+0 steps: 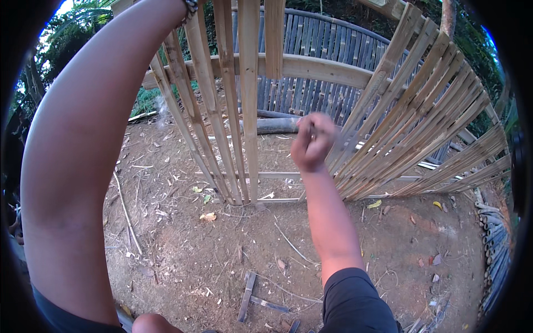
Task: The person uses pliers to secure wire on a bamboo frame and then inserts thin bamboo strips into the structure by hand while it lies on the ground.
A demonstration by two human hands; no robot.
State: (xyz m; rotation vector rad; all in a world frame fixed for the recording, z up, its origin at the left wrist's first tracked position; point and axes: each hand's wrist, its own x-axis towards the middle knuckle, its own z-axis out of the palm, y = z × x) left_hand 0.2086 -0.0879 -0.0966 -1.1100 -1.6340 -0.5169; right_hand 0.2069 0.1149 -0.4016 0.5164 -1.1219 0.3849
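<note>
My right hand (315, 141) is raised in front of a fence of upright wooden slats, in the gap between two groups of them. Its fingers are curled closed and smeared by motion; what they hold, if anything, I cannot make out. My left arm (78, 144) reaches up past the left slats (202, 83), and its hand lies beyond the upper edge, out of view. One shorter slat (273, 41) comes down from the top and ends just below the horizontal rail (327, 71). Many close-set slats (411, 122) lean along the right side.
Behind the fence stands a dark bamboo panel (311, 44), with a thick bamboo log (272, 126) on the ground. Bamboo poles (491, 244) are stacked at the far right. A T-shaped wooden piece (247, 297) lies on the leaf-strewn dirt near me.
</note>
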